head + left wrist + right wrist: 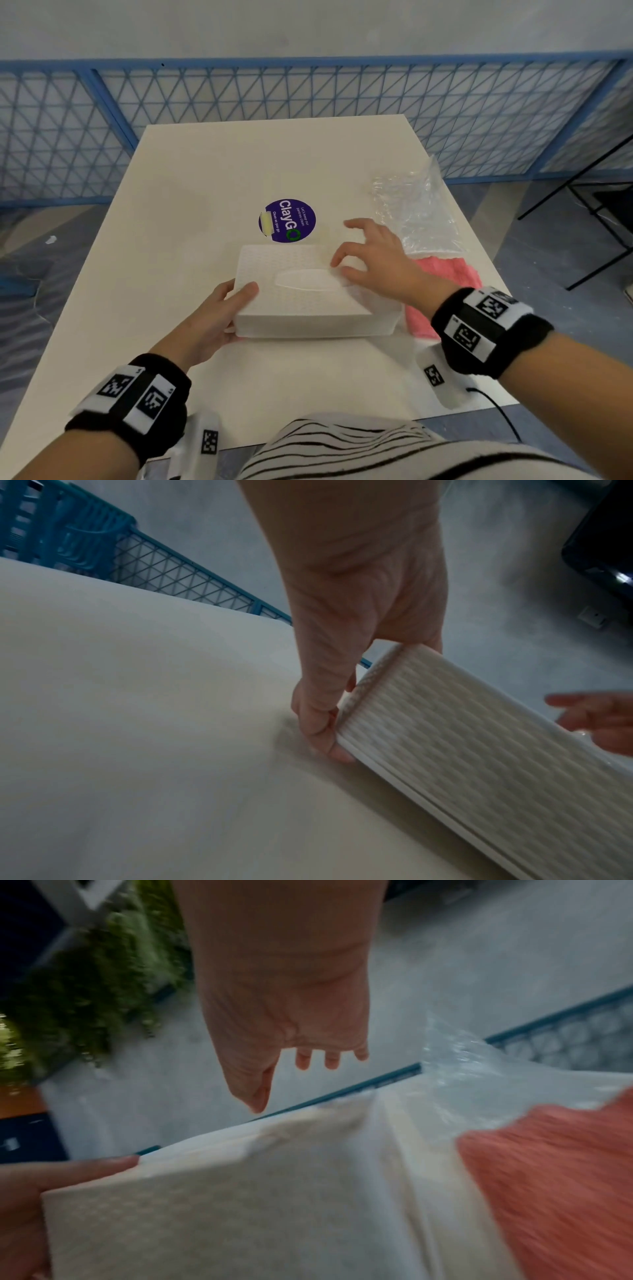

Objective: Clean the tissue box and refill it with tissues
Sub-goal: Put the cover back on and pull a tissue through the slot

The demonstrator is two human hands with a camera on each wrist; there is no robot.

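Note:
A white textured tissue box (301, 291) with an oval slot in its lid sits mid-table, its left end slightly raised. My left hand (226, 308) grips that left end, thumb on the lid and fingers under the edge, as the left wrist view shows on the ribbed box (462, 737) and left hand (329, 718). My right hand (370, 260) hovers over the box's right part, fingers spread and loosely bent, holding nothing. In the right wrist view the right hand (291, 1056) hangs above the box (240, 1204).
A pink cloth (442, 274) lies on the white table (205, 171) right of the box, under a crumpled clear plastic wrapper (418, 209). A purple round sticker (287, 221) is behind the box. A blue mesh fence (308, 89) runs beyond the table.

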